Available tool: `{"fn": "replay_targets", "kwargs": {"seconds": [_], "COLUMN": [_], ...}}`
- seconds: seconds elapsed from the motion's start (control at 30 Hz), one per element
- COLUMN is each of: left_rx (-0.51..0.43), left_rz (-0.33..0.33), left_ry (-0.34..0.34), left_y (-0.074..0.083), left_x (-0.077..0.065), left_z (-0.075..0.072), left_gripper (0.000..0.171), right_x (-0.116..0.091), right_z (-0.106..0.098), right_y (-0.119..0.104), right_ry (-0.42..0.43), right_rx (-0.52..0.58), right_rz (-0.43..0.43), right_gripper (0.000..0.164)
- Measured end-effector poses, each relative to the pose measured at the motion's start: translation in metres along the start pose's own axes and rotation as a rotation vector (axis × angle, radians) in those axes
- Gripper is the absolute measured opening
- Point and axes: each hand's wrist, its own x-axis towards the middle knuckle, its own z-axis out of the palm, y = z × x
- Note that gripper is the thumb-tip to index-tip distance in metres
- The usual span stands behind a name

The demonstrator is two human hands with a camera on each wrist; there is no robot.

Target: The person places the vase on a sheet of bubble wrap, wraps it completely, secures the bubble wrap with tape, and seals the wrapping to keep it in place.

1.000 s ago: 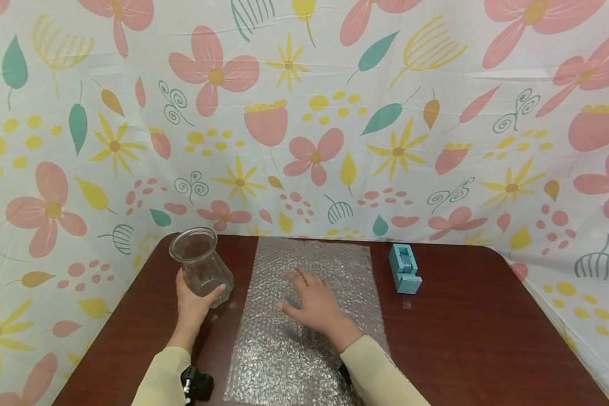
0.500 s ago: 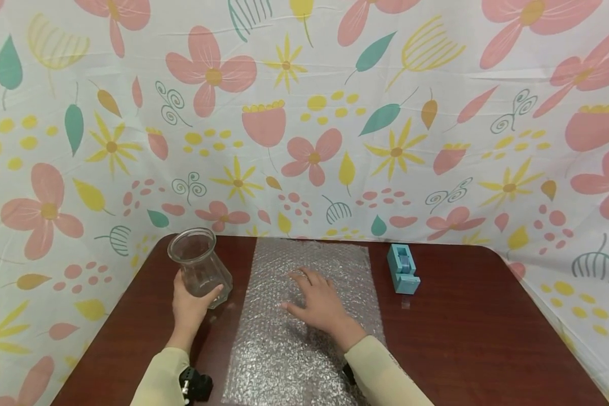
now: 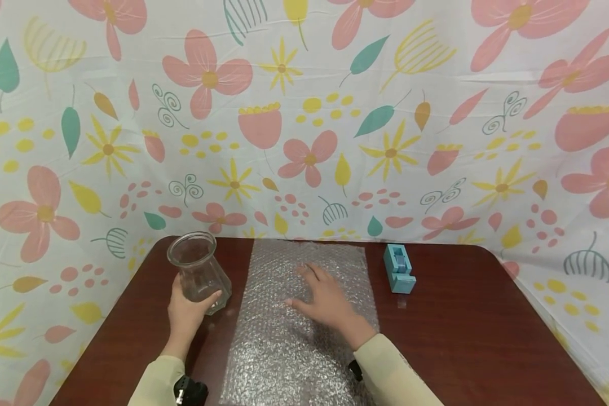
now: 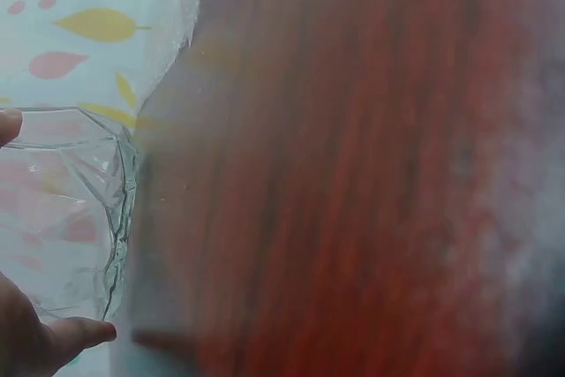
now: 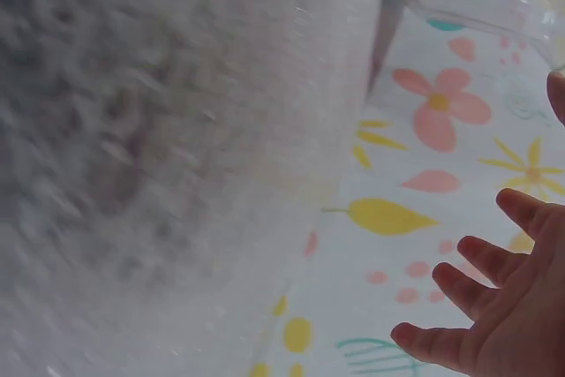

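My left hand (image 3: 185, 317) grips a clear glass vase (image 3: 203, 277) around its lower body, thumb on the near side. The vase leans, its wide rim toward the upper left, left of a sheet of bubble wrap (image 3: 274, 349). In the left wrist view the faceted base of the vase (image 4: 84, 209) shows between thumb and fingertip. My right hand (image 3: 327, 304) hovers over the middle of the bubble wrap with fingers spread, holding nothing. The right wrist view shows those fingers extended beside the blurred bubble wrap (image 5: 159, 147).
A light blue tape dispenser (image 3: 400, 270) stands right of the bubble wrap, with a short bit of clear tape in front of it. Everything lies on a dark red-brown wooden table (image 3: 467, 327). A flower-patterned cloth (image 3: 314, 113) hangs behind the table and along its sides.
My right hand has shifted slightly to the right over the bubble wrap. The left hand keeps its hold on the vase, nearly still. The head view has moved a little.
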Motion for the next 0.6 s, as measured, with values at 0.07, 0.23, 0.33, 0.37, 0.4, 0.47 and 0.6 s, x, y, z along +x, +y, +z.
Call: {"fn": "replay_targets", "kwargs": {"seconds": [0.07, 0.23, 0.33, 0.37, 0.4, 0.47, 0.6], "left_rx": [0.014, 0.027, 0.034, 0.036, 0.040, 0.055, 0.103], "left_rz": [0.019, 0.074, 0.094, 0.100, 0.105, 0.115, 0.126], "left_ry": [-0.007, -0.007, -0.006, -0.006, -0.005, -0.003, -0.009], "left_y": [0.002, 0.011, 0.018, 0.020, 0.022, 0.026, 0.031], "left_x": [-0.001, -0.003, -0.004, -0.004, -0.004, -0.004, -0.005], "left_z": [-0.001, -0.008, -0.012, -0.013, -0.015, -0.017, -0.022], "left_gripper": [0.109, 0.108, 0.107, 0.106, 0.106, 0.105, 0.105], "right_x": [0.000, 0.000, -0.001, -0.002, -0.002, -0.003, -0.004], "right_z": [-0.007, -0.028, -0.039, -0.042, -0.045, -0.051, -0.059], "right_y": [-0.001, -0.006, -0.008, -0.009, -0.009, -0.010, -0.012], "right_ry": [-0.002, -0.007, -0.003, -0.004, -0.007, -0.009, -0.004], "right_rx": [0.004, 0.004, 0.005, 0.004, 0.001, -0.004, -0.020], "right_rz": [-0.002, -0.003, -0.002, -0.001, 0.000, 0.000, -0.005], "right_gripper": [0.075, 0.079, 0.080, 0.080, 0.081, 0.082, 0.084]}}
